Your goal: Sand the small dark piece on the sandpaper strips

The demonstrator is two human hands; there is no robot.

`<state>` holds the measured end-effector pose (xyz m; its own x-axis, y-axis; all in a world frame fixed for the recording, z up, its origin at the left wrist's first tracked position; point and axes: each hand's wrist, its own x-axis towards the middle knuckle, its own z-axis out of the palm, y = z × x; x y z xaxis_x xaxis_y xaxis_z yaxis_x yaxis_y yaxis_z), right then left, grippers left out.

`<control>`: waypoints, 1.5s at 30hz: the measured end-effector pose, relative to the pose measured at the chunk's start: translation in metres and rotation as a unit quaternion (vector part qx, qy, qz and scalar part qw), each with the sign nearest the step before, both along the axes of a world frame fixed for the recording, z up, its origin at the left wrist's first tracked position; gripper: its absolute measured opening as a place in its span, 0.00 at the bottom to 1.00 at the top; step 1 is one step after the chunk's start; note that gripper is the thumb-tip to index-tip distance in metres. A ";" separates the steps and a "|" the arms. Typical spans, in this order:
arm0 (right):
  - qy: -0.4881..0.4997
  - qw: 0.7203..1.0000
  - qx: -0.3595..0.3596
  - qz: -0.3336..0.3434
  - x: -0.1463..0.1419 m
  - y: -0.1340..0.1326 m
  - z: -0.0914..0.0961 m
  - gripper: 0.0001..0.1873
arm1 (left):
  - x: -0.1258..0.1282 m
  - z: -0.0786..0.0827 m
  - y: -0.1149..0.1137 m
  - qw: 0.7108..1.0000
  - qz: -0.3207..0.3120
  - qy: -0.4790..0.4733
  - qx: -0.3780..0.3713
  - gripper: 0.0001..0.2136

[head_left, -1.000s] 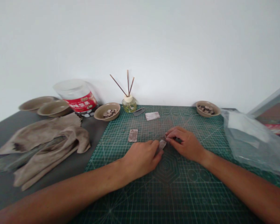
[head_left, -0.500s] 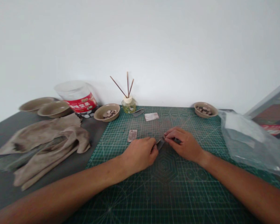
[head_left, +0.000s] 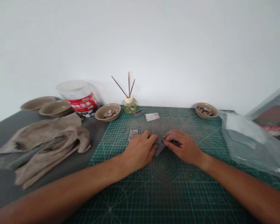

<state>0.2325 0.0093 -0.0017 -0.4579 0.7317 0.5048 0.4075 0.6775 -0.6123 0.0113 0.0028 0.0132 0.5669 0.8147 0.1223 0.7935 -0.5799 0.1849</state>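
My left hand (head_left: 142, 151) is closed on a flat grey strip (head_left: 159, 150), which lies low over the cutting mat (head_left: 140, 199). From the right, my right hand (head_left: 183, 145) pinches a small dark piece (head_left: 163, 140) against the strip's far end; the fingertips hide most of the piece. A stained, pale rectangular sheet (head_left: 133, 135) lies just beyond my left hand, partly covered by it. Farther back on the mat is a second pale sheet (head_left: 152, 117), with another grey strip (head_left: 139, 113) to its left.
Bowls of small brownish pieces stand at the back left (head_left: 100, 115) and back right (head_left: 214, 114). Between them is a reed diffuser (head_left: 130, 107). Leftward are a red-labelled jar (head_left: 84, 104), two more bowls (head_left: 56, 110) and crumpled cloths (head_left: 49, 143). A plastic bag (head_left: 245, 146) covers the mat's right edge.
My left hand's fingers have shifted a little on the strip, whose near end now shows lower. The right hand has moved slightly down, still pinching the small piece.
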 end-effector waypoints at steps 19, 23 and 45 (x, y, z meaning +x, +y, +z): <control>0.090 0.984 0.022 -0.151 0.006 0.007 -0.001 0.02 | 0.003 0.005 -0.021 0.980 -0.128 0.056 0.142 0.04; 0.081 0.987 0.020 -0.140 0.005 0.004 0.001 0.02 | 0.008 0.001 -0.037 0.981 -0.175 0.038 0.073 0.04; 0.080 0.989 0.053 -0.114 0.006 0.005 -0.001 0.03 | -0.008 -0.014 0.000 0.989 -0.101 -0.040 0.096 0.21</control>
